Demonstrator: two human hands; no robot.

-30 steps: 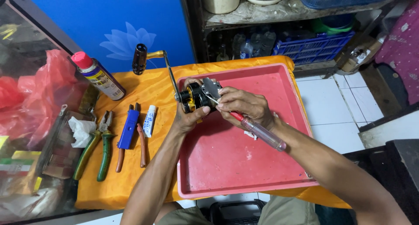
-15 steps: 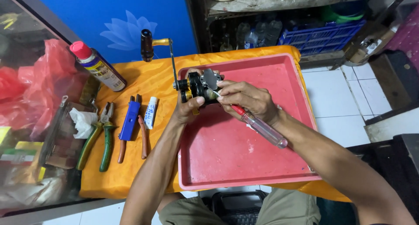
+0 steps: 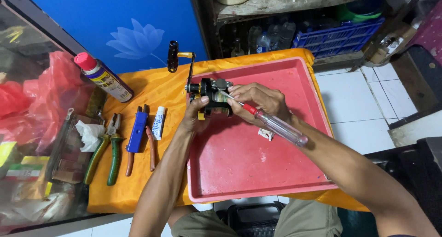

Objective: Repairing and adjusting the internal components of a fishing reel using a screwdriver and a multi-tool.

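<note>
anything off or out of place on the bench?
Little stands out. A small crumpled white scrap lies loose in the red tray, under the screwdriver. The spray can leans tilted at the cloth's edge.

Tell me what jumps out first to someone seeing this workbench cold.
The big red tray on the orange cloth dominates, and over its upper left corner the left hand grips a black fishing reel while the right hand works a clear-handled screwdriver into it. Left of the tray lie green-handled pliers, a blue tool, a small white tube and a red-capped spray can.
</note>
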